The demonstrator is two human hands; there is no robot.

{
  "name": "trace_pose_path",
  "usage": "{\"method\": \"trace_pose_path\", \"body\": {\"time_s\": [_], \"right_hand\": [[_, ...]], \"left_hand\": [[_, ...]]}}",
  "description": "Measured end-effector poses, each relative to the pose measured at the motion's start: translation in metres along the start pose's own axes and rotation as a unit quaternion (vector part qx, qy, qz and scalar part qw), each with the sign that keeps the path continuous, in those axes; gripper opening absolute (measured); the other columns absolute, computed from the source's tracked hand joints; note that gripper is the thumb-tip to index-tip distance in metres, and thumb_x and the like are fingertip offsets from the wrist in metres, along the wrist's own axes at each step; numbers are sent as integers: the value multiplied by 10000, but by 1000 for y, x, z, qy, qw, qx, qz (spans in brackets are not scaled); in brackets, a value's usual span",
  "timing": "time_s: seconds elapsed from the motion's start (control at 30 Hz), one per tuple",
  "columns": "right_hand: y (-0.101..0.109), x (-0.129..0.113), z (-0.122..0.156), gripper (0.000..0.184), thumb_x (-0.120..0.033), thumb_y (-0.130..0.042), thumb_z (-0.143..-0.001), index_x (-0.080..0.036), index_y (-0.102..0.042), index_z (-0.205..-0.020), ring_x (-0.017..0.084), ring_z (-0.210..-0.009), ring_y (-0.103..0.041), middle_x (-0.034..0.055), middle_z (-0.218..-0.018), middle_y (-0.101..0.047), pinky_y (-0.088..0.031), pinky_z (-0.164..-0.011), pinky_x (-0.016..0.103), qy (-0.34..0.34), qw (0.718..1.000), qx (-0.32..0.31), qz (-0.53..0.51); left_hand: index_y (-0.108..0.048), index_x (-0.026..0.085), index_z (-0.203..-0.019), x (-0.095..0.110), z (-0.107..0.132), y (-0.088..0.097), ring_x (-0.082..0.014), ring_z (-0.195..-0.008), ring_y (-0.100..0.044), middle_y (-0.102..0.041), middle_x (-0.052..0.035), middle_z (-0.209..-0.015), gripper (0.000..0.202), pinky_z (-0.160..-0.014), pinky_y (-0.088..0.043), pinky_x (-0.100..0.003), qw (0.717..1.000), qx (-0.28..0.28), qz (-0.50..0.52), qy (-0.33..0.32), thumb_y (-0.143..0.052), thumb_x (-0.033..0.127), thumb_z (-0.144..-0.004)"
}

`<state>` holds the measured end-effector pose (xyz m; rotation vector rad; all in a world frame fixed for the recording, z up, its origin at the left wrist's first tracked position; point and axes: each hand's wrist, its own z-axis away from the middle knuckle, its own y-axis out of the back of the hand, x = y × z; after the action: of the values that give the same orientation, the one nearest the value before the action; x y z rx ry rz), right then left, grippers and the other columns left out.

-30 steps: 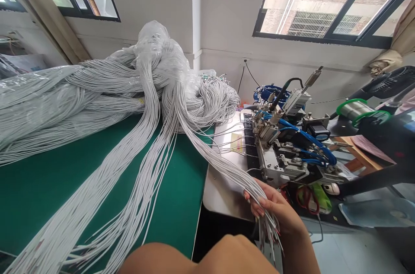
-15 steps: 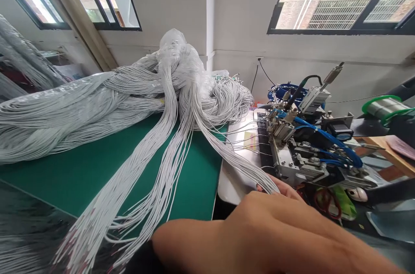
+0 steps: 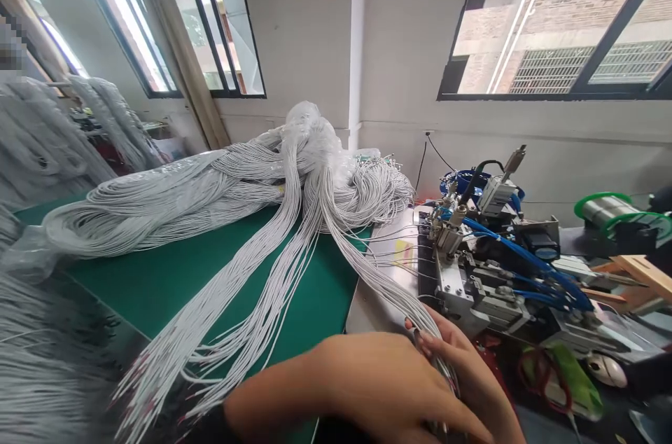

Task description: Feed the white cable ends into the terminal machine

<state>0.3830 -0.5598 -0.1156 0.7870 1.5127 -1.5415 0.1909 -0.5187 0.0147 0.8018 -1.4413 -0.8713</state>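
Note:
A thin bundle of white wires (image 3: pixel 379 283) runs from a big heap of wires (image 3: pixel 315 171) down across a metal plate (image 3: pixel 386 255) to my hands at the bottom. My right hand (image 3: pixel 465 377) is closed round the bundle's near end, its fingertips curled over the strands. My left hand (image 3: pixel 378 384) reaches in from the left and lies over the same bundle, against my right hand, fingers together on the wires. Just beyond both hands stands a small metal machine (image 3: pixel 472 279) with blue hoses.
A green mat (image 3: pixel 210 269) carries more wire bundles fanning toward the near edge. Right of the machine lie red-handled scissors (image 3: pixel 535 367), a white mouse (image 3: pixel 606 368), a green-rimmed spool (image 3: pixel 609 209) and wooden pieces (image 3: pixel 640 272). More wire bundles (image 3: pixel 47 150) hang at far left.
My left hand came in from the lower left and settled on the bundle held by my right hand. The view has tilted up and swung left.

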Motion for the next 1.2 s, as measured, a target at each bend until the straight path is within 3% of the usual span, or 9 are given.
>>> {"method": "trace_pose_path", "body": {"time_s": [0.07,0.13,0.27,0.37,0.47,0.6,0.7,1.0,1.2], "right_hand": [[-1,1,2,411,-299,-752,-719,-197,-623,-1095,74,-573,-413,33,-872,-595,-384,-536,198,6,1000,2,-2],[-4,1,4,455,-325,-744,-724,-204,-610,-1142,81,-579,-418,41,-913,-603,-399,-558,211,22,1000,15,3],[-7,-1,9,535,-358,-747,-709,-218,-591,-1202,101,-583,-441,38,-886,-621,-402,-551,220,10,999,38,18],[-4,-1,10,590,-345,-765,-687,-225,-575,-1234,119,-601,-467,37,-838,-620,-401,-534,223,-27,999,32,20],[0,1,10,624,-336,-755,-701,-226,-542,-1278,140,-636,-482,58,-892,-616,-423,-562,249,-29,999,33,18],[6,2,9,583,-339,-721,-749,-208,-531,-1284,135,-647,-478,56,-874,-599,-421,-587,245,-28,999,2,31],[9,3,8,565,-346,-699,-773,-192,-525,-1289,132,-653,-479,61,-880,-601,-420,-602,247,-18,999,-13,43],[4,4,11,648,-366,-715,-749,-232,-469,-1334,128,-638,-479,67,-967,-621,-432,-626,269,3,999,14,31],[0,1,13,586,-379,-701,-760,-242,-510,-1296,123,-640,-483,50,-945,-615,-439,-625,252,3,999,19,50]], "left_hand": [[-594,277,-1219,-19,21,1,-197,-947,-657,-696,-15,-1061,384,-782,-490,-253,997,13,-11,80,-515,465,-894],[-626,248,-1171,-45,51,-3,-219,-990,-640,-690,-43,-1075,401,-816,-481,-267,965,57,-10,256,-484,502,-895],[-469,198,-1349,-93,125,-36,-275,-1260,-460,-513,-107,-1355,604,-998,-400,-366,827,198,-15,525,-311,592,-918],[-263,120,-1461,-109,167,-75,-358,-1387,-231,-277,-175,-1500,842,-1078,-289,-466,748,201,-60,630,-321,701,-854],[-161,89,-1484,-108,182,-107,-365,-1397,-185,-180,-180,-1531,896,-1085,-269,-465,733,165,-101,652,-303,710,-853],[-303,102,-1435,-95,181,-126,-325,-1214,-432,-450,-187,-1354,607,-969,-382,-411,691,162,-224,668,-252,470,-954],[-346,101,-1404,-85,183,-124,-305,-1031,-529,-553,-182,-1148,527,-860,-431,-385,665,124,-252,692,-312,359,-946],[-315,42,-1346,-49,195,-99,-266,-749,-635,-623,-158,-952,489,-648,-441,-332,673,-24,-102,732,-351,140,-868],[-246,23,-1367,-23,196,-95,-297,-734,-647,-660,-133,-799,505,-604,-447,-342,652,-15,-68,755,-311,160,-885]]}}
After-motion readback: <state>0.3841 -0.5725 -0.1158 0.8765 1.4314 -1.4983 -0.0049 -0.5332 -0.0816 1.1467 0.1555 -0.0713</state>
